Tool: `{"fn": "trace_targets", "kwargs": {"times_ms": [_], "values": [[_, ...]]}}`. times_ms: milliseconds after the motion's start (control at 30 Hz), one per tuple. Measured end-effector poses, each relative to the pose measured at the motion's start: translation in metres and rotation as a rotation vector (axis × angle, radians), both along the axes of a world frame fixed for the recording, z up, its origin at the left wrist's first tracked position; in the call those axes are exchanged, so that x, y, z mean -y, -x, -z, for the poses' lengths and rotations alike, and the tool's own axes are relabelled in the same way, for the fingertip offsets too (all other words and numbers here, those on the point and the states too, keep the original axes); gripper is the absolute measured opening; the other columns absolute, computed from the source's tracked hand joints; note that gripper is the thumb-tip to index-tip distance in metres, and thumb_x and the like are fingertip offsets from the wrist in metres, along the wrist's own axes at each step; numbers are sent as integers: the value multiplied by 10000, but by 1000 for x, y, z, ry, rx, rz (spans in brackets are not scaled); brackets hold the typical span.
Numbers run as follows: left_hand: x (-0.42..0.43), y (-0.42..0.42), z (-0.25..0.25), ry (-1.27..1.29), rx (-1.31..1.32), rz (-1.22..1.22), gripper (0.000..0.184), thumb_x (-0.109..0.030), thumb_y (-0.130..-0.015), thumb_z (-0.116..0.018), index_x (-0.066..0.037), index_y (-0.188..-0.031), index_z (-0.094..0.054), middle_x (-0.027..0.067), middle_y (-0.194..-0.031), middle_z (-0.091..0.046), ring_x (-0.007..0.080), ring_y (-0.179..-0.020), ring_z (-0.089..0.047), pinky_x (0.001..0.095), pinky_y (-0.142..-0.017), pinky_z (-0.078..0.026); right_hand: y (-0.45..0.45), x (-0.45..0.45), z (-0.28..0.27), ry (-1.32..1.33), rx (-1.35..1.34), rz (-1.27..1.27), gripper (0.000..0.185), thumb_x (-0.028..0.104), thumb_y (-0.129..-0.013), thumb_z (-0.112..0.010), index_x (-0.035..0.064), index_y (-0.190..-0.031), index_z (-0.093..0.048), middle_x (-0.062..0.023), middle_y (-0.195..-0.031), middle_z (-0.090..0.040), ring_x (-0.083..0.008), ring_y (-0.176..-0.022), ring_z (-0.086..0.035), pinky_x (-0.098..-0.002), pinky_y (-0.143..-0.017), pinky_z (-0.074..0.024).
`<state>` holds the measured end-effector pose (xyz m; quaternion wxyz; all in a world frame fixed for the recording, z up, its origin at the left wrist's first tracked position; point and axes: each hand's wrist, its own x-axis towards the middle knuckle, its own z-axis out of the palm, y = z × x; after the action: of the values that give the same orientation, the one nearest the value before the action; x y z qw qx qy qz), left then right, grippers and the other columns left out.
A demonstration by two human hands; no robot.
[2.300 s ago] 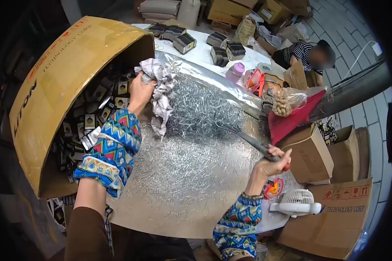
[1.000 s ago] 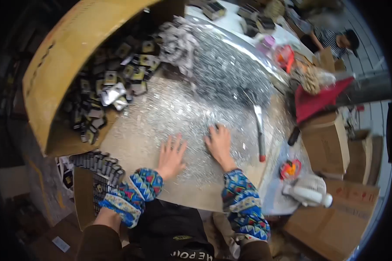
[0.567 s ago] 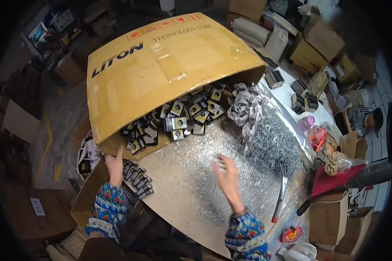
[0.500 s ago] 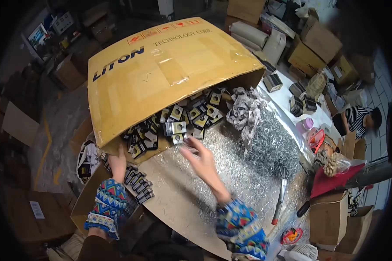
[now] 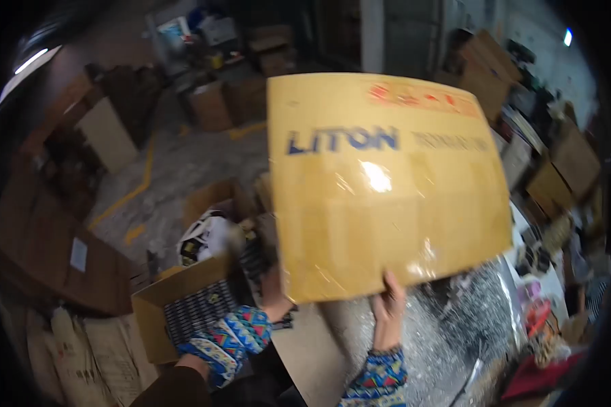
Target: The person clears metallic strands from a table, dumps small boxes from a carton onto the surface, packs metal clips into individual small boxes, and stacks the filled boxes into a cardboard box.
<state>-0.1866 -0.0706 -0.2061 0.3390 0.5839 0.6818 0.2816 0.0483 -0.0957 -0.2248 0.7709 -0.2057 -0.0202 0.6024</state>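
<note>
A large yellow cardboard box (image 5: 387, 217) printed "LITON" is tilted up in front of me, its broad taped side facing me. My right hand (image 5: 389, 305) grips its lower edge, thumb on the front face and the other fingers out of sight behind. My left hand (image 5: 276, 298) is at the lower left corner, closed on the box; it is blurred and its fingers are hidden. Whatever lies inside the box is out of view. Beside my left sleeve stands an open carton (image 5: 146, 332) with rows of small black boxes (image 5: 200, 308).
Shiny metal pieces (image 5: 468, 312) are heaped on the worktable (image 5: 312, 359), right of my right hand. Paper sacks (image 5: 81, 353) and a big brown carton (image 5: 54, 244) stand at left. More cartons (image 5: 495, 61) are piled at the back right.
The box has tipped up so its opening and the small boxes inside no longer show. My right hand went from open to gripping its lower edge. The view has swung left.
</note>
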Motion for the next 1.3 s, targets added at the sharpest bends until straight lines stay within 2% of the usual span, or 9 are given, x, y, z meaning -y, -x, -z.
{"fn": "trace_targets", "kwargs": {"times_ms": [67, 100, 167, 367, 600, 667, 733, 1167, 1300], "values": [[5, 4, -29, -3, -308, 260, 637, -370, -802, -654, -20, -1316, -517, 222, -1104, -624, 392, -954, -574, 498, -867, -397, -14, 20, 45, -102, -73, -94, 507, -68, -820, -634, 44, -1309, -558, -110, -1207, -658, -240, -1054, -645, -367, -994, -482], [6, 14, -4, -23, -320, 225, 637, -370, -802, -654, -20, -1316, -517, 222, -1104, -624, 392, -954, -574, 498, -867, -397, -18, 29, 60, -161, -101, -133, 540, -56, -830, -628, 72, -1346, -536, -106, -1270, -633, -260, -1118, -628, -425, -1033, -455], [16, 39, 76, -484, -582, 343, 763, -337, -827, -615, 17, -1443, -335, 215, -1154, -596, 372, -994, -550, 468, -888, -361, -22, 45, 86, -337, -143, -199, 525, -45, -846, -623, 68, -1350, -530, -114, -1291, -621, -262, -1144, -619, -434, -1032, -463], [24, 41, 85, -515, -611, 405, 836, -313, -855, -573, 44, -1494, -171, 213, -1152, -589, 359, -1006, -535, 464, -910, -339, -26, 61, 95, -368, -137, -179, 490, -29, -873, -613, 62, -1348, -529, -116, -1289, -621, -259, -1130, -629, -426, -1024, -483], [35, 38, 50, -445, -590, 453, 739, -290, -871, -550, 38, -1465, -257, 196, -1120, -629, 325, -967, -579, 421, -808, -341, -19, 68, 15, -221, 73, -9, 362, -9, -913, -591, -35, -1272, -548, -167, -1181, -650, -225, -1029, -667, -297, -894, -566], [31, 51, 53, -697, -526, 489, 682, -224, -846, -573, 26, -1434, -335, 176, -1079, -645, 305, -871, -589, 416, -754, -322, -25, 64, 10, -158, 240, 3, 345, 2, -903, -623, -37, -1241, -568, -167, -1165, -648, -236, -997, -671, -299, -880, -565], [25, 53, 52, -655, -510, 531, 640, -228, -846, -574, 28, -1392, -360, 177, -1057, -647, 308, -853, -591, 418, -743, -336, -13, 75, -19, -75, 353, 10, 347, 44, -904, -643, -40, -1234, -573, -159, -1149, -651, -244, -950, -681, -296, -864, -563], [-30, 57, 10, -496, -623, 481, 343, -275, -842, -592, 52, -844, -695, 189, -768, -676, 349, -622, -620, 441, -596, -510, 11, 258, 10, 196, 966, 30, 401, 136, -911, -637, -71, -1246, -567, -187, -1082, -682, -242, -827, -701, -262, -644, -571], [49, 62, 17, -528, -750, 744, 385, -348, -877, -584, 25, -916, -669, 186, -802, -662, 348, -730, -631, 428, -661, -513, 41, 344, 22, 371, 1092, 84, 339, 117, -927, -602, -82, -1202, -596, -197, -1029, -691, -242, -779, -699, -271, -631, -563]]}}
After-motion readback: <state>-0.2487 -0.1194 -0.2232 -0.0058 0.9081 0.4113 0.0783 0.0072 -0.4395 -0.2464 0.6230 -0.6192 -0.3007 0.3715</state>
